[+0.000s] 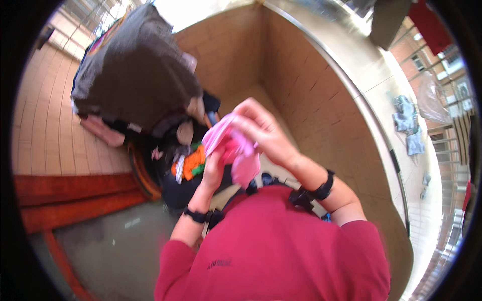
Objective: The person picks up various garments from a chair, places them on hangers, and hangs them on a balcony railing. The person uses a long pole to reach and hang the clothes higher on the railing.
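Observation:
A small pink cloth garment (246, 169) hangs bunched between my two hands in front of my chest. Its exact kind is hard to make out through the folds and blur. My left hand (214, 169) grips its lower left side from beneath. Higher up and to the right, my right hand (260, 128) pinches its upper edge between thumb and fingers. Just left of my left hand lies a bright orange and green cloth (192, 163), on top of dark fabric (162, 152).
A large grey cloth (139, 71) drapes over a bulky heap at upper left, with a pink cloth (103, 131) below it. Red wooden framing (83, 192) runs along the left. A brown tiled wall (324, 90) and a pale ledge (376, 81) bound the right side. Laundry (406, 113) hangs beyond.

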`<action>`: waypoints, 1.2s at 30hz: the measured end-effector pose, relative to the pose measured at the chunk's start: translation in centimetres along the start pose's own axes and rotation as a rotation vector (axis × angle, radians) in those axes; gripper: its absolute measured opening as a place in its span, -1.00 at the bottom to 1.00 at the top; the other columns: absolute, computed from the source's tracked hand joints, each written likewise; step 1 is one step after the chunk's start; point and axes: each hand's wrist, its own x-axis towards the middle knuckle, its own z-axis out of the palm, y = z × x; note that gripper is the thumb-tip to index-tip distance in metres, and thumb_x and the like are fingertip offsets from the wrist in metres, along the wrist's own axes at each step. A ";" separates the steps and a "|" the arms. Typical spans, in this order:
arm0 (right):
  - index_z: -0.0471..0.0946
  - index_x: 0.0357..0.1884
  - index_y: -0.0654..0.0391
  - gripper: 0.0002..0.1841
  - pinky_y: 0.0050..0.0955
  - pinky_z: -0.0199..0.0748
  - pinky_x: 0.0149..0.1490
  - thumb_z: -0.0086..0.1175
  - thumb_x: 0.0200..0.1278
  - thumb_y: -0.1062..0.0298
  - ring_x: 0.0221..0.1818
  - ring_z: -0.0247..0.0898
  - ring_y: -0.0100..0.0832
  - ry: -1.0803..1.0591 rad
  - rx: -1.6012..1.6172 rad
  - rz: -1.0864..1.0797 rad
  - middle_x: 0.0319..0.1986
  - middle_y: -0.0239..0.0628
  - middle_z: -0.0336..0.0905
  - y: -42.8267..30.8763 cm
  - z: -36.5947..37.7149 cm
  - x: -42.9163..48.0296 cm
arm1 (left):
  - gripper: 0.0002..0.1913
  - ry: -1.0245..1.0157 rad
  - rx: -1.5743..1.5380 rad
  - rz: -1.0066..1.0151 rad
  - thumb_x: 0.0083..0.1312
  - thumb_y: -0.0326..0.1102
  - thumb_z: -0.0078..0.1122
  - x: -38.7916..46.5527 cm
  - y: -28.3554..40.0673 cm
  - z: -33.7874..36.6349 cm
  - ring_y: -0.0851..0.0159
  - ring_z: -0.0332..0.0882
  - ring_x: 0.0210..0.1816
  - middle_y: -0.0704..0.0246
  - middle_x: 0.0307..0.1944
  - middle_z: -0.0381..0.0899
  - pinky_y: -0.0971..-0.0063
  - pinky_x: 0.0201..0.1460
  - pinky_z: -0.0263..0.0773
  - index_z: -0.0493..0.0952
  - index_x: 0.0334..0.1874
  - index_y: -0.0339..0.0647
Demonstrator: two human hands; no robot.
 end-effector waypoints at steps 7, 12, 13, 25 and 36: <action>0.43 -0.16 0.20 -0.81 -0.37 0.45 -0.02 0.07 0.45 0.28 -0.19 0.48 -0.38 -0.841 -0.337 -0.214 -0.34 -0.27 0.49 4.4 7.3 -0.1 | -0.51 -0.192 0.150 -0.034 0.41 -0.24 0.05 4.0 -1.1 -3.9 0.26 0.41 0.30 0.28 0.28 0.45 0.34 0.34 0.35 0.40 0.37 -0.18; 0.53 0.08 0.15 -0.69 -0.38 0.51 0.01 0.12 0.40 0.22 -0.10 0.51 -0.35 -0.702 -0.528 -0.035 -0.15 -0.23 0.58 1.7 2.8 4.2 | -0.51 -0.154 0.079 -0.048 0.35 -0.27 0.11 5.2 1.3 -4.8 0.25 0.44 0.25 0.30 0.24 0.49 0.37 0.29 0.37 0.44 0.33 -0.17; 0.53 0.13 0.12 -0.65 -0.37 0.54 0.01 0.14 0.39 0.19 -0.04 0.52 -0.34 -0.599 -0.584 -0.140 -0.09 -0.22 0.58 0.3 0.9 6.0 | -0.51 -0.140 0.069 -0.047 0.34 -0.28 0.12 5.7 1.7 -4.9 0.24 0.45 0.24 0.30 0.23 0.50 0.38 0.28 0.38 0.45 0.33 -0.17; 0.52 0.11 0.08 -0.74 -0.34 0.63 -0.10 0.05 0.49 0.24 -0.10 0.61 -0.35 0.631 -0.251 0.101 -0.09 -0.28 0.61 -14.0 -32.8 32.7 | -0.50 0.028 0.168 -0.106 0.19 -0.37 0.25 12.7 3.4 -3.2 0.21 0.52 0.12 0.35 0.12 0.59 0.45 0.17 0.45 0.54 0.24 -0.16; 0.62 0.03 0.06 -0.68 -0.22 0.64 -0.15 0.03 0.24 0.35 -0.07 0.65 -0.27 0.964 -1.222 0.426 -0.10 -0.25 0.71 -14.9 -62.3 40.8 | -0.20 -0.229 1.432 0.006 0.05 -0.25 0.43 20.8 3.5 -1.5 0.19 0.40 0.35 0.32 0.36 0.43 0.37 0.35 0.35 0.37 0.43 -0.08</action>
